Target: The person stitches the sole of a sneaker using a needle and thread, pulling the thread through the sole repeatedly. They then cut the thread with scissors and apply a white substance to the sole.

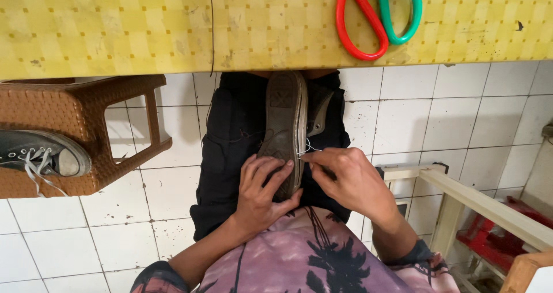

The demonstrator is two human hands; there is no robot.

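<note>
A dark canvas sneaker with a worn rubber sole [283, 131], lying on the lap, is cradled at its near end by the half-curled left hand [265, 192], while a thin white thread [310, 149] beside the sole is pinched by the closed right hand [345, 175].

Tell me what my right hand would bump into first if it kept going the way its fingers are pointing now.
The right hand points leftward, its fingertips pinching white thread at the sole's edge. Going straight on, it would meet the shoe at once, then probably the left hand cupping the sole.
</note>
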